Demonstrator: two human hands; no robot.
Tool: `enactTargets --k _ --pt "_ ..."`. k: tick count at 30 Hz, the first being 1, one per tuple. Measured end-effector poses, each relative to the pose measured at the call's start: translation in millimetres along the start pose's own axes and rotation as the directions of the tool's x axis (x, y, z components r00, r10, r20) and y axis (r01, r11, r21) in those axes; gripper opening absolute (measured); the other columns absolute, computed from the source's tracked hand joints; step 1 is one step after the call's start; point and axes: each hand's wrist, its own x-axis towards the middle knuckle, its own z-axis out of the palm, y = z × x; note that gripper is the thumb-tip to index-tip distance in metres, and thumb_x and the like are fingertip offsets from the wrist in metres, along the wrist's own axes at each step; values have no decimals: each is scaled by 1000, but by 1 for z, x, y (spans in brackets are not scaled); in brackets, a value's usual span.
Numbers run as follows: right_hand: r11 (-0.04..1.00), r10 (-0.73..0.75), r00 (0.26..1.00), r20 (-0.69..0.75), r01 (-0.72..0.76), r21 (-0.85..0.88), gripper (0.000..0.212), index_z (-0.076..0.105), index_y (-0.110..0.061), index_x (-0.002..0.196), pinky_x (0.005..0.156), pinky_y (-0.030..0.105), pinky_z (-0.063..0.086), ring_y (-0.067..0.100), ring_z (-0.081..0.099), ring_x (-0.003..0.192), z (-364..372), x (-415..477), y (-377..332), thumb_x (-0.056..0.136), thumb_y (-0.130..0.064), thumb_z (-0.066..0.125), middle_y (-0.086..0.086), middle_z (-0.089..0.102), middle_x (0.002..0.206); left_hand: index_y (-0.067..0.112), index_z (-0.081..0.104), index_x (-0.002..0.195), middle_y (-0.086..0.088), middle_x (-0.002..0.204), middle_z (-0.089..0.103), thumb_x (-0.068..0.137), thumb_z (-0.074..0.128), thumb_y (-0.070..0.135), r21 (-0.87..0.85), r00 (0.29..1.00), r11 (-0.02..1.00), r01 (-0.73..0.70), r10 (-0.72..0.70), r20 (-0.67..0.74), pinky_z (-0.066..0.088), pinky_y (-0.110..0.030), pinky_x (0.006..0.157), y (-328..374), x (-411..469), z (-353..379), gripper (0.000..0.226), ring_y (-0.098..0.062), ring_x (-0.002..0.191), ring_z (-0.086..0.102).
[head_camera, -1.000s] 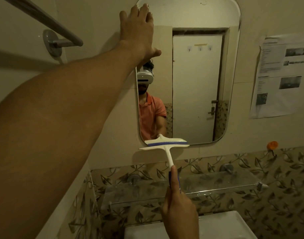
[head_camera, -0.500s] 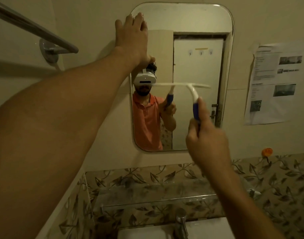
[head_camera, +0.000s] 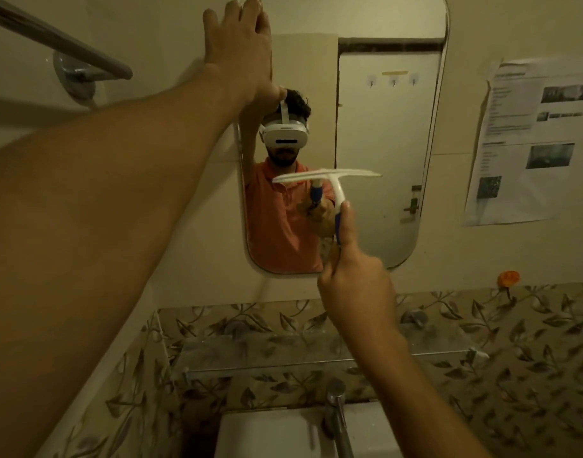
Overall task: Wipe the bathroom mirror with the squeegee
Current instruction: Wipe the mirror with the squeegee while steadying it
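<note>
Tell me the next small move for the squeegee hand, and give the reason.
Probably draw the squeegee straight down toward the lower edge of the mirror, blade kept level. The right hand grips its handle, and the blade lies level about mid-height, seemingly meeting its reflection, with glass below it. The left hand rests flat at the upper left.

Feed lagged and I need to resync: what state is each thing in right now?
mirror, on the wall, wetness cannot be told
squeegee, blade level across the mirror's middle, apparently on the glass
right hand, grips the squeegee handle
left hand, flat, fingers straight, on the mirror's upper left edge
tap, no water seen running
</note>
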Motion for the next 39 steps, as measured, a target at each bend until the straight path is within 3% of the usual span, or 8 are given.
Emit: enactTargets --k 9,16,21,26,30,33,37,39 --pt "991 127 981 146 -131 19 85 -35 -46 144 50 23 35 8 49 59 55 -83 34 103 -28 36 -3 58 76 8 27 157 -16 159 23 79 69 70 -18 1000 1000 1 -1 13 27 -58 112 1 1 2 108 -41 143 25" --pt "986 168 965 204 -164 -33 82 -34 -42 146 44 19 25 7 44 57 59 -94 40 104 -29 35 -5 55 77 8 26 157 -17 159 23 81 70 66 -36 1000 999 2 -1 26 27 -57 111 2 0 0 106 -41 142 26" --pt "971 240 918 317 -226 -79 88 -38 -48 141 59 25 45 12 58 65 68 -116 50 100 -29 38 -5 62 80 8 24 158 -16 162 20 82 69 66 -42 999 999 0 1 34 26 -58 113 0 0 -3 106 -41 144 23" --pt "951 309 860 406 -288 -114 92 -53 -59 118 69 20 52 10 60 65 63 -110 64 99 -39 35 -4 66 86 9 18 160 -14 165 15 79 61 76 -3 998 1000 -16 16 60 28 -58 111 -4 5 -4 114 -39 144 24" --pt "948 314 914 257 -315 -35 75 -25 -50 140 58 13 46 10 54 47 26 -88 48 101 -44 39 -6 55 70 9 23 158 -13 163 18 82 51 77 -43 998 998 -43 45 41 28 -57 111 -12 6 -2 106 -37 145 24" --pt "965 254 959 129 -261 40 80 -7 -56 144 48 16 45 11 50 39 7 -72 42 97 -35 54 -4 54 54 13 31 156 -10 162 23 86 47 72 -111 996 990 -89 91 14 29 -57 109 -23 7 -3 93 -36 143 28" --pt "959 247 967 59 -252 131 77 -2 -63 144 62 22 52 10 60 57 -11 -50 32 98 -32 52 -10 59 65 20 30 156 -7 162 25 88 53 57 -214 997 974 -79 74 -33 29 -54 111 -30 -2 2 80 -32 148 24" --pt "943 256 966 40 -259 207 72 7 -59 148 68 27 51 11 60 63 -21 -40 24 100 -30 51 -14 57 71 20 38 152 -7 156 36 88 53 46 -292 993 956 -33 -3 -121 33 -50 106 -29 -19 9 70 -30 142 33"
